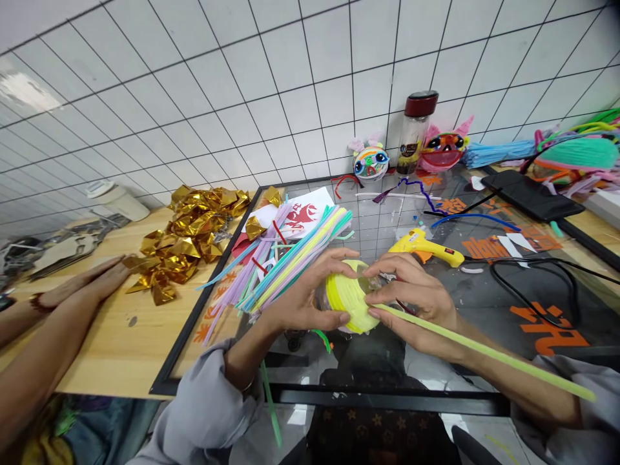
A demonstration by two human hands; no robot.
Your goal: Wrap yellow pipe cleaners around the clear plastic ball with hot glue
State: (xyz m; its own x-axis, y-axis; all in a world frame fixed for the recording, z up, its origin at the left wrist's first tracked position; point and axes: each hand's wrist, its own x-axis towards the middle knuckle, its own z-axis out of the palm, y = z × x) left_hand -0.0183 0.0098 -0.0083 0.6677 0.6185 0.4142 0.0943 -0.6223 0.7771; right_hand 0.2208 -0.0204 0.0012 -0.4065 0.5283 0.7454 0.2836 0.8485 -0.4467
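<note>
Gripping yellow-wrapped ball [347,298], frame centre: left hand [307,294]. Pinching yellow pipe cleaner [484,347] against it: right hand [420,300]. Upper right: red-capped bottle [414,132], contents indistinct. Upper left: lidded cup [121,201], contents hidden.

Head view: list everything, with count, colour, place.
Wall: one, white-tiled, back
Table: one, wood-coloured, below
Framed panel: one, black, on table
Wrapped form: one, yellow, centre
Held strip: one, yellow-green, lower right
Strip bundle: many, pastel, centre-left
Glue gun: one, yellow, centre-right
Foil pieces: several, gold, left
Printed sheet: one, white-red, behind bundle
Face-like ornaments: two, multicoloured, back
Bottle: one, clear, red-lidded, between ornaments
Blue strips: many, pale, upper right
Craft pile: one, mixed, far right
Flat object: one, black, right
Container: one, whitish, upper left
Loose cords: several, mixed, on panel
Co-worker's hands: two, bare, left
Left hand: one, grey-sleeved, centre
Right hand: one, grey-sleeved, centre-right
</note>
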